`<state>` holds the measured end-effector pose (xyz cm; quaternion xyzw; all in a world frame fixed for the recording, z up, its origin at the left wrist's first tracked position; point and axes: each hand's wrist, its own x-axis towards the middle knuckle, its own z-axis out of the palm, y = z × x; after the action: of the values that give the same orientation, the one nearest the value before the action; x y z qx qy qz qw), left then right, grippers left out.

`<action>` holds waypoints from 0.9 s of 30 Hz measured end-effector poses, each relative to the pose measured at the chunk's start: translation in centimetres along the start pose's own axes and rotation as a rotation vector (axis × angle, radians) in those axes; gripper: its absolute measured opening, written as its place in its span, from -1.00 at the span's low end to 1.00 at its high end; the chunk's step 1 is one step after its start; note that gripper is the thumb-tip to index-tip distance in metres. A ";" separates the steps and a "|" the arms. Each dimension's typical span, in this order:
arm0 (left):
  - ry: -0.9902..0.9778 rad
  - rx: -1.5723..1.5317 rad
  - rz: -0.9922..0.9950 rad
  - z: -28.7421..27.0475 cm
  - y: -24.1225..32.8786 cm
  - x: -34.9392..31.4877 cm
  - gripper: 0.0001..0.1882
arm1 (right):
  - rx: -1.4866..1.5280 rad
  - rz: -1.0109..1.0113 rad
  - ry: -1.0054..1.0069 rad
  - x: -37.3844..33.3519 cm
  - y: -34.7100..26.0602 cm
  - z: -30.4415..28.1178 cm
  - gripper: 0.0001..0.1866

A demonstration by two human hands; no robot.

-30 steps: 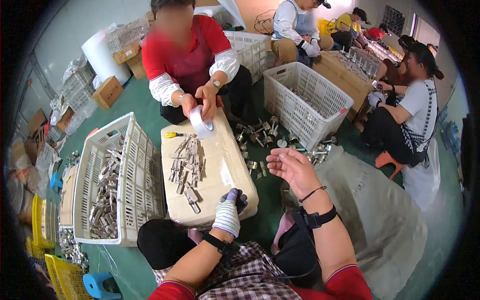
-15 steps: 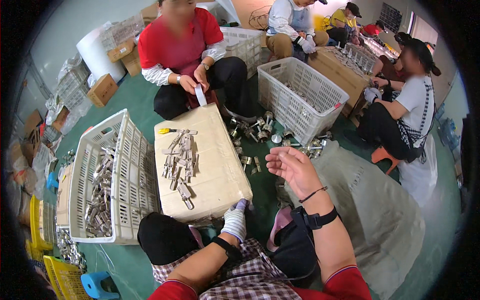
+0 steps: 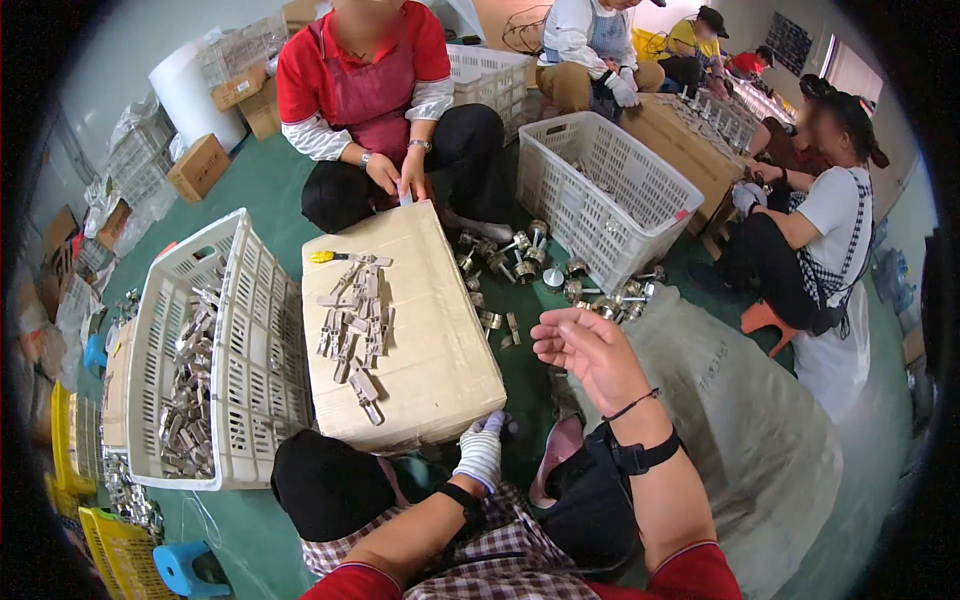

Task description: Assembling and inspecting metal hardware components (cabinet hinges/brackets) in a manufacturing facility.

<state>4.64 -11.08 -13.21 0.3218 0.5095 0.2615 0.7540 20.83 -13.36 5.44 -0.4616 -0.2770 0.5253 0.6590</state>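
My left hand (image 3: 480, 455), in a striped white glove with purple fingertips, is beside the near right corner of a cardboard box (image 3: 450, 350). Its fingers point forward and slightly apart, with nothing seen in them; the tips are blurred. Bare and raised to the right of the box, my right hand (image 3: 588, 348) is open with loosely bent fingers and holds nothing. Several metal clips (image 3: 358, 320) lie in a loose pile on the box top. At the pile's far left end is a small yellow-handled item (image 3: 322, 257).
A white crate (image 3: 250, 350) of metal clips stands left of the box. Beyond the box, a co-worker (image 3: 365, 110) sits with both hands at its far edge. Metal fittings (image 3: 520, 255) lie before another crate (image 3: 610, 190). A grey sack (image 3: 740, 400) spreads at right.
My left hand has shifted slightly down and right at the box corner. The co-worker's hands have dropped toward the far edge, and the white strip they hold is now mostly hidden.
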 end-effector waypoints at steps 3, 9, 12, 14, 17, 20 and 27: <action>0.016 -0.005 0.018 -0.6 -0.5 0.8 -0.74 | -0.006 0.017 0.004 0.3 0.6 0.2 -0.76; -0.005 -0.012 0.061 0.3 0.1 0.2 -0.70 | -0.115 0.059 -0.007 1.2 1.9 0.6 -0.77; -0.024 -0.056 0.034 1.1 0.6 0.7 -0.72 | -0.343 0.049 -0.121 2.7 4.0 1.2 -0.77; -0.003 -0.002 0.070 1.1 -0.2 1.5 -0.69 | -0.597 0.025 -0.223 4.4 6.5 2.0 -0.79; -0.006 0.075 -0.026 -0.6 0.4 1.6 -0.68 | -0.753 0.024 -0.468 6.0 9.8 7.0 -0.76; -0.109 1.110 0.620 -4.2 -2.4 1.7 -0.71 | -1.256 -0.311 -0.768 7.4 15.1 12.0 -0.64; -0.149 0.767 0.503 1.3 -4.8 2.1 -0.74 | -1.640 -0.684 -0.802 11.1 18.2 13.6 -0.44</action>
<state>6.93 -12.98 -17.72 0.7090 0.4200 0.2049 0.5281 4.57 1.85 -6.58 -0.4587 -0.8795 0.0680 0.1069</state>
